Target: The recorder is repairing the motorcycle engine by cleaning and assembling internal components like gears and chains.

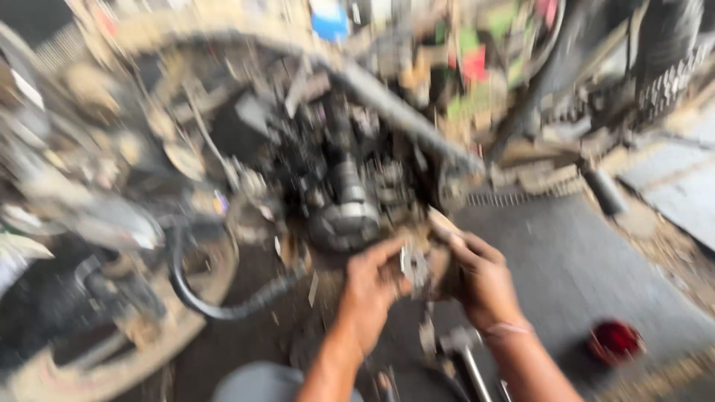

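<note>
Your left hand [369,290] and right hand [484,279] both pinch the small metal part [414,266] below the engine [346,201]; greasy grip, it could drop onto the floor [573,268].

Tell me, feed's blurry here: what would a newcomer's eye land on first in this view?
First, the two bare hands low in the middle: the left hand and right hand meet around a small metal part. Just above them sits the dark, greasy engine of a stripped motorcycle. A red round object stands out on the grey floor at lower right.
</note>
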